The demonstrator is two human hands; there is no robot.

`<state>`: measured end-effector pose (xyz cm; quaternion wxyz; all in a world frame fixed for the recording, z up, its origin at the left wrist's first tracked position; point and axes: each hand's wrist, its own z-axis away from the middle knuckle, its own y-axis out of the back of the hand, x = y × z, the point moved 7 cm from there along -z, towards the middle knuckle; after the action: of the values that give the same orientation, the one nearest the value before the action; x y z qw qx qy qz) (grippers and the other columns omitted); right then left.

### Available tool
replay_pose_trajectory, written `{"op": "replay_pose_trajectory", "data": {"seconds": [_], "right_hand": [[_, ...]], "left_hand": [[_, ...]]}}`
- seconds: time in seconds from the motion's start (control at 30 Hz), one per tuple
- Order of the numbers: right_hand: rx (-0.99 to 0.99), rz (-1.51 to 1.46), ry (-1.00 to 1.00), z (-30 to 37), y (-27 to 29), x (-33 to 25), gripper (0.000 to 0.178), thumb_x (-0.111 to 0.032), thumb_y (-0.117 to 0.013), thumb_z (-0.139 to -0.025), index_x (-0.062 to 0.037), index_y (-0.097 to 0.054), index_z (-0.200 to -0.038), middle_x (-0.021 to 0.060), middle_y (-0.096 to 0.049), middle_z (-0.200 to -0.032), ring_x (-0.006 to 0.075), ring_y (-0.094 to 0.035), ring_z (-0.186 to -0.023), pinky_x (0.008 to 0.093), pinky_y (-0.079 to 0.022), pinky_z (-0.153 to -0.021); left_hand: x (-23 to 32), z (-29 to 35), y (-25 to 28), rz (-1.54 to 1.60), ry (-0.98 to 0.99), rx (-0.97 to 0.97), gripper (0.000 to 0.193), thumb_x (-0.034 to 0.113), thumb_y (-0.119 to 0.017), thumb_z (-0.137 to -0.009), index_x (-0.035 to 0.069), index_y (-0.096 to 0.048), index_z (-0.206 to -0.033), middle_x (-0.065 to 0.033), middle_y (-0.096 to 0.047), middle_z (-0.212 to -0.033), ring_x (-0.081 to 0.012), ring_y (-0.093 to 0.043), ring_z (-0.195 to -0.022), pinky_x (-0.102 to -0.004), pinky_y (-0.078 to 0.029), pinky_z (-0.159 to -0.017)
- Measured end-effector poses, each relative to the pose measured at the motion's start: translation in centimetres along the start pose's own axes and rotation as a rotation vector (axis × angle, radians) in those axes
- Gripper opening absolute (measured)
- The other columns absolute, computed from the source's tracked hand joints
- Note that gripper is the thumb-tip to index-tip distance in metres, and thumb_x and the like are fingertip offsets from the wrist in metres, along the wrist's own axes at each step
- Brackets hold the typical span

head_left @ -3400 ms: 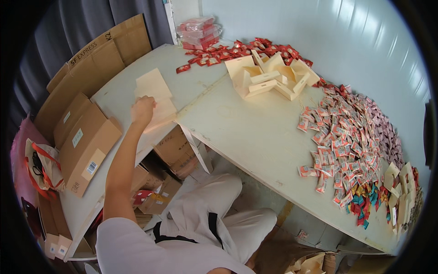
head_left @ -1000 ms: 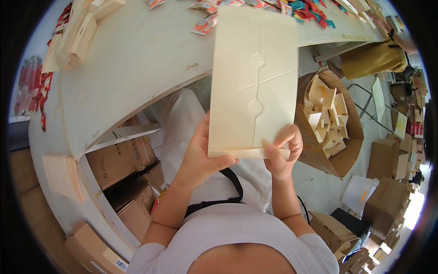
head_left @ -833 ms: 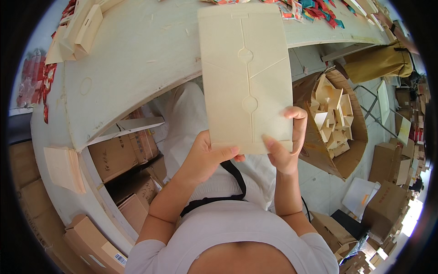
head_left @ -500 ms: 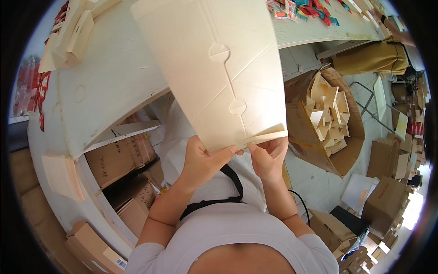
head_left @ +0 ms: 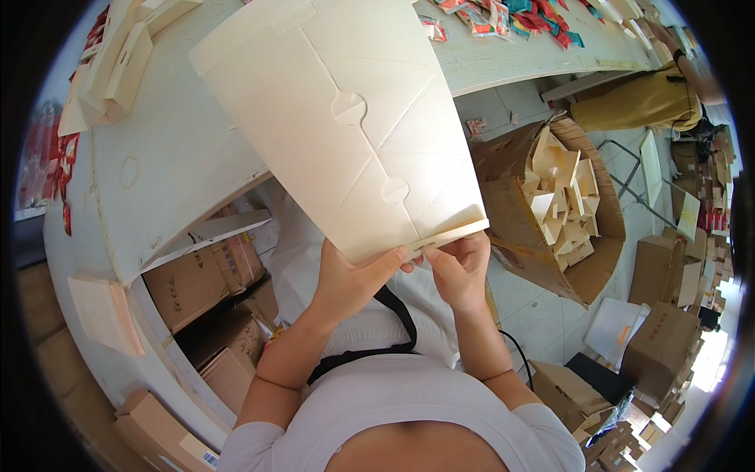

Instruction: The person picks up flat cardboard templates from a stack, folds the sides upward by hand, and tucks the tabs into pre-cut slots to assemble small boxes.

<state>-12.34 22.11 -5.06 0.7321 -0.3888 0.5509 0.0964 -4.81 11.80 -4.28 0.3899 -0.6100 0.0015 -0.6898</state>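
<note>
A large cream cardboard box blank [head_left: 314, 141], flat and creased with slits and two round tabs, is held up in front of me. My left hand [head_left: 354, 275] grips its near edge, thumb on top and fingers underneath. Beside it my right hand [head_left: 460, 267] pinches the narrow folded flap [head_left: 452, 234] along that same edge, the thumbs close together. Part of the fingers of both hands is hidden under the cardboard. The far end of the blank reaches over the white table [head_left: 173, 157].
Right of me stands a big carton [head_left: 511, 177] full of folded cream pieces. Red and teal packets [head_left: 543, 23] lie on the table's far side. Folded cream boxes [head_left: 130, 63] sit at the far left. Another person's arm [head_left: 696, 75] shows at the right.
The blank has swung a little left and lower at its far end, uncovering more packets. Both hands keep their hold, shifted slightly left.
</note>
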Motion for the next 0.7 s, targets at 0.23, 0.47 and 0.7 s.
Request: {"op": "replay_pose_trajectory", "data": {"seconds": [0.23,0.47,0.7], "right_hand": [[-0.016,0.117,-0.039,-0.3,0.3,-0.6,0.019,0.008,-0.047,-0.078,0.0062,-0.050,-0.097,0.0099,-0.058,-0.086,0.0156,-0.056,-0.071,0.0287,-0.047,-0.062],[-0.109,0.225,0.140,-0.8,-0.1,-1.8,0.019,0.000,-0.051,-0.081,0.0007,-0.052,-0.100,0.0068,-0.056,-0.088,0.0127,-0.055,-0.076,0.0282,-0.048,-0.060],[0.225,0.212,-0.005,0.2,1.2,1.6,0.028,-0.026,-0.043,-0.091,-0.0009,-0.054,-0.086,0.0014,-0.057,-0.073,0.0048,-0.052,-0.056,0.0173,-0.041,-0.045]], "left_hand": [[-1.3,-0.3,0.2,-0.132,0.011,0.038,0.026,-0.005,-0.057,-0.074,-0.007,-0.051,-0.099,-0.0128,-0.058,-0.091,-0.0180,-0.060,-0.075,-0.0268,-0.053,-0.056],[0.0,-0.4,-0.8,-0.046,-0.121,0.023,0.023,-0.007,-0.055,-0.075,-0.007,-0.052,-0.098,-0.0115,-0.059,-0.089,-0.0156,-0.059,-0.074,-0.0248,-0.052,-0.058],[-1.6,-0.1,-2.1,-0.166,-0.295,0.107,0.021,-0.002,-0.057,-0.076,-0.005,-0.053,-0.097,-0.0077,-0.059,-0.083,-0.0122,-0.058,-0.069,-0.0246,-0.048,-0.063]]}}
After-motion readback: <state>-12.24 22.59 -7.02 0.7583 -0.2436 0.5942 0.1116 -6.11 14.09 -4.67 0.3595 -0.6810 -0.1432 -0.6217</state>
